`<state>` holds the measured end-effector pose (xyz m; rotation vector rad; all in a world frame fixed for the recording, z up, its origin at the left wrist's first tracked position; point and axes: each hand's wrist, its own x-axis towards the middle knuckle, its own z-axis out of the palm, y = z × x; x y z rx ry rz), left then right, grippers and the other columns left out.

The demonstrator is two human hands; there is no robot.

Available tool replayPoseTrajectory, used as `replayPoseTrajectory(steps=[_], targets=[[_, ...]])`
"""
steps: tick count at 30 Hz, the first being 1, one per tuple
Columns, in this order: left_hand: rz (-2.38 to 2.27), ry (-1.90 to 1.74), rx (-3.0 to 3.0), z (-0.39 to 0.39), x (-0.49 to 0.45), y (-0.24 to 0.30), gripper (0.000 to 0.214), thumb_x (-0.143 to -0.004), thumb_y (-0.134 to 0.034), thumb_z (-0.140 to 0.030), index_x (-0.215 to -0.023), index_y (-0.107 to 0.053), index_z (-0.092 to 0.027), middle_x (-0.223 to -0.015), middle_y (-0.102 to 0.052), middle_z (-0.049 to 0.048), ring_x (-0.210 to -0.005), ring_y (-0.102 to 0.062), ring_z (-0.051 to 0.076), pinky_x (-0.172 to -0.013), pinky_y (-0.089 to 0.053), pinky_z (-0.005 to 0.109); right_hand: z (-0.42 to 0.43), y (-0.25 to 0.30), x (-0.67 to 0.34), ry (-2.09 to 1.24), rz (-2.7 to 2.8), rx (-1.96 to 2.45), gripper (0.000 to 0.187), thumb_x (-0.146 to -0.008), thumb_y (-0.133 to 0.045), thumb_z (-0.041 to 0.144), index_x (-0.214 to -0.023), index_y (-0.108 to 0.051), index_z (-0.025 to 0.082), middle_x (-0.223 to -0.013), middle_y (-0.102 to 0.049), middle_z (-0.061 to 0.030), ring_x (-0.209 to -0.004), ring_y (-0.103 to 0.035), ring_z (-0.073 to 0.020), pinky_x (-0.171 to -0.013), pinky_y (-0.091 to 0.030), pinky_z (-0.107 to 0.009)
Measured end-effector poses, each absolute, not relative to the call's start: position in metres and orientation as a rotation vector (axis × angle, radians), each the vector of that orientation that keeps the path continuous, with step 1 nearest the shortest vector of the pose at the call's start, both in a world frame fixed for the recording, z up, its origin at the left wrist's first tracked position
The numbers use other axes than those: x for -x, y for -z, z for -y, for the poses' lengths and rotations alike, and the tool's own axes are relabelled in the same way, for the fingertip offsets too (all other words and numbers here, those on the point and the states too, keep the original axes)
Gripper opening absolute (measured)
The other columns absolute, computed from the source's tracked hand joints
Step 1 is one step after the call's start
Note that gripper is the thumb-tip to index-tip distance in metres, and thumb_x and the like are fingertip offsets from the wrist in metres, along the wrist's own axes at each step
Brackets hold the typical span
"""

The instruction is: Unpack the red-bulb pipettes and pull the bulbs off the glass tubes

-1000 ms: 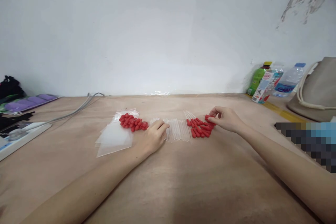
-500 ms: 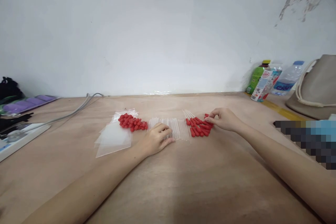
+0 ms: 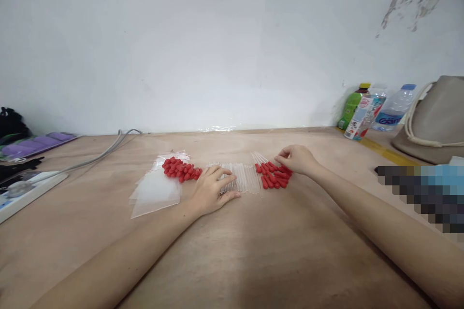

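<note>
A row of clear glass tubes (image 3: 246,177) lies in the middle of the wooden table (image 3: 253,251). My left hand (image 3: 212,189) rests on the tubes' left end, fingers spread flat over them. A pile of loose red rubber bulbs (image 3: 180,169) lies to its left, beside a stack of clear plastic bags (image 3: 156,190). Finished droppers with red bulbs (image 3: 272,176) lie to the right of the tubes. My right hand (image 3: 295,159) hovers at their far right edge, fingers curled in a pinch on one red-bulbed dropper.
Bottles (image 3: 362,112) stand at the back right near a beige bag (image 3: 438,120). A grey cable (image 3: 101,152), a white power strip (image 3: 25,192) and purple items (image 3: 32,144) lie at the left. A blurred patch (image 3: 420,193) sits at the right.
My left hand slid toward me along the tubes and spread flat. My right hand shifted slightly left over the red-bulbed droppers.
</note>
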<state>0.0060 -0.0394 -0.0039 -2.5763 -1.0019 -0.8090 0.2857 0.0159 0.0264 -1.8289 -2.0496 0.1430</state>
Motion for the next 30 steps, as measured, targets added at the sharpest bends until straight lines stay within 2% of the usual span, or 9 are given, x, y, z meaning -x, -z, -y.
replayPoseTrajectory(steps=[5,11,14,16,20,22,23,26,30], targets=[[1.06,0.759,2.486,0.043,-0.006,0.001,0.038,-0.077,-0.055,-0.052,-0.1,-0.062,-0.022,-0.104,-0.06,0.0077,-0.095,-0.051,0.024,-0.079,-0.037,0.039,-0.032,-0.027,-0.265,-0.178,2.064,2.0,0.02,-0.065,-0.058,0.039,-0.062,-0.067,0.021,-0.066,-0.067,-0.0055,-0.072,-0.061,-0.0208,-0.063,-0.04,-0.03],[1.101,0.744,2.458,0.043,-0.008,0.001,0.042,-0.077,-0.054,-0.052,-0.104,-0.059,-0.021,-0.105,-0.059,0.0083,-0.097,-0.051,0.024,-0.082,-0.035,0.04,-0.043,-0.03,-0.257,-0.331,2.032,2.153,0.017,-0.061,-0.064,0.034,-0.058,-0.064,0.018,-0.06,-0.064,-0.0066,-0.062,-0.06,-0.0204,-0.062,-0.042,-0.033],[1.118,0.774,2.433,0.044,-0.009,0.0,0.051,-0.075,-0.055,-0.055,-0.11,-0.056,-0.019,-0.107,-0.059,0.0096,-0.098,-0.05,0.026,-0.084,-0.035,0.041,-0.044,-0.039,-0.256,-0.354,1.995,2.164,0.018,-0.063,-0.061,0.03,-0.051,-0.06,0.016,-0.055,-0.06,-0.0064,-0.061,-0.06,-0.0221,-0.064,-0.041,-0.037],[1.135,0.796,2.408,0.046,-0.009,-0.002,0.055,-0.074,-0.055,-0.056,-0.114,-0.053,-0.018,-0.109,-0.058,0.0108,-0.099,-0.049,0.027,-0.085,-0.035,0.043,-0.041,-0.048,-0.255,-0.328,1.963,2.129,0.024,-0.07,-0.055,0.031,-0.052,-0.059,0.016,-0.054,-0.06,-0.0063,-0.063,-0.06,-0.0229,-0.068,-0.04,-0.04],[1.162,0.862,2.364,0.049,-0.008,-0.004,0.052,-0.079,-0.052,-0.048,-0.118,-0.048,-0.015,-0.114,-0.054,0.0127,-0.105,-0.047,0.028,-0.09,-0.033,0.045,-0.021,-0.056,-0.251,-0.195,1.93,1.868,0.029,-0.084,-0.039,0.037,-0.083,-0.062,0.019,-0.078,-0.065,-0.0044,-0.077,-0.058,-0.0189,-0.075,-0.037,-0.035],[1.158,0.928,2.317,0.05,-0.007,-0.003,0.05,-0.082,-0.05,-0.042,-0.122,-0.044,-0.014,-0.119,-0.05,0.0142,-0.111,-0.044,0.029,-0.093,-0.032,0.046,-0.004,-0.047,-0.249,-0.065,1.959,1.537,0.027,-0.084,-0.043,0.036,-0.1,-0.057,0.018,-0.086,-0.065,-0.0043,-0.081,-0.056,-0.0172,-0.076,-0.036,-0.032],[1.142,0.962,2.289,0.05,-0.007,-0.003,0.05,-0.082,-0.049,-0.039,-0.125,-0.041,-0.014,-0.123,-0.048,0.015,-0.114,-0.041,0.03,-0.095,-0.032,0.047,0.006,-0.04,-0.247,0.031,1.985,1.355,0.028,-0.083,-0.048,0.034,-0.103,-0.056,0.017,-0.083,-0.064,-0.0045,-0.08,-0.055,-0.018,-0.078,-0.034,-0.033],[1.034,1.01,2.239,0.052,-0.008,-0.002,0.049,-0.083,-0.05,-0.032,-0.127,-0.038,-0.013,-0.127,-0.045,0.0167,-0.12,-0.038,0.029,-0.097,-0.032,0.046,0.035,-0.01,-0.242,0.29,2.091,1.074,0.019,-0.083,-0.051,0.027,-0.097,-0.06,0.018,-0.078,-0.063,-0.0047,-0.082,-0.052,-0.0192,-0.076,-0.031,-0.034],[0.825,0.9,2.342,0.055,-0.013,-0.001,0.027,-0.084,-0.05,-0.025,-0.111,-0.055,-0.02,-0.115,-0.058,0.0095,-0.113,-0.048,0.025,-0.096,-0.036,0.044,0.058,0.018,-0.234,0.447,2.114,0.854,0.013,-0.084,-0.05,0.023,-0.087,-0.062,0.021,-0.074,-0.061,-0.0014,-0.075,-0.051,-0.0147,-0.079,-0.027,-0.035]])
